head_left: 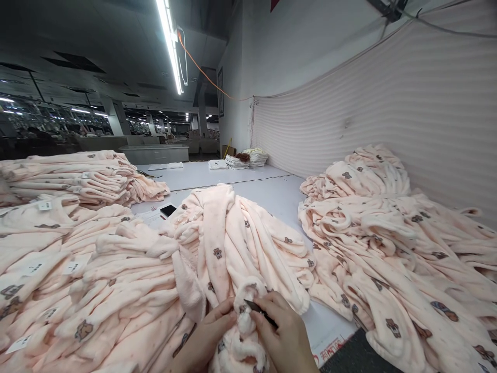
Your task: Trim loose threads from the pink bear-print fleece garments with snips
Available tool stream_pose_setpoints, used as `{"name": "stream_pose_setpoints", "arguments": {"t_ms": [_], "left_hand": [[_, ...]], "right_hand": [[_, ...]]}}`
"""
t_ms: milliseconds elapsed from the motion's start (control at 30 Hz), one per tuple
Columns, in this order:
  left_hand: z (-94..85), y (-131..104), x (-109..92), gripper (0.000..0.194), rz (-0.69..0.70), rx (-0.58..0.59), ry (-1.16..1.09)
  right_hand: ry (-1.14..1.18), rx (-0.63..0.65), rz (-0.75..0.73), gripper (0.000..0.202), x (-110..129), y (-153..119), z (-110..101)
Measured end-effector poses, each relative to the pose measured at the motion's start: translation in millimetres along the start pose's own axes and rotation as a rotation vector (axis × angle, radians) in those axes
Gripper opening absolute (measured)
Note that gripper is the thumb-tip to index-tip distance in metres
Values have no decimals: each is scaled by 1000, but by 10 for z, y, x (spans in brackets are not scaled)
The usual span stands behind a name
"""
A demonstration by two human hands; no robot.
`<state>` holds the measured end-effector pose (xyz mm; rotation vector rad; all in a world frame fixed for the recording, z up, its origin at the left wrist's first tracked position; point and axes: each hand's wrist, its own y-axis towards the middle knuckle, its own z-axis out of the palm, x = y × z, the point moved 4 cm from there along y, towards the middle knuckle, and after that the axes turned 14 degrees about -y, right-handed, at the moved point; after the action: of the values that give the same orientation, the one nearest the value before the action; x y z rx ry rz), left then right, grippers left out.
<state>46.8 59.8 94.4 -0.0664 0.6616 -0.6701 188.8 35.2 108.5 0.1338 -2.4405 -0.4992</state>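
A pale pink fleece garment (217,223) with small brown bear prints lies bunched in front of me, one end drawn toward my body. My left hand (217,326) pinches a fold of it from the left side. In my right hand (281,331) is a pair of small dark thread snips (259,310), gripped between thumb and fingers. Their pointed tip touches or nearly touches the gathered fleece between my hands; I cannot tell whether the blades are apart. The lower part of the garment is partly hidden behind my hands.
Pink garments with white tags form a heap (128,280) on the left, with a folded stack (77,176) behind. Another heap (373,233) lies right, beside a fabric-covered wall (368,103). A phone (168,211) and folded white cloths (236,162) rest on the table (194,176).
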Motion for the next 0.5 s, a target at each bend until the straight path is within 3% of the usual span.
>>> {"name": "stream_pose_setpoints", "arguments": {"t_ms": [167, 300, 433, 500], "left_hand": [[13, -15, -16, 33, -14, 17, 22], [28, -28, -26, 33, -41, 59, 101], [-15, -47, -27, 30, -48, 66, 260], [-62, -70, -38, 32, -42, 59, 299]], "right_hand": [[239, 27, 128, 21, -142, -34, 29], [557, 54, 318, 35, -227, -21, 134], [626, 31, 323, 24, -98, 62, 200], [632, 30, 303, 29, -62, 23, 224]]}}
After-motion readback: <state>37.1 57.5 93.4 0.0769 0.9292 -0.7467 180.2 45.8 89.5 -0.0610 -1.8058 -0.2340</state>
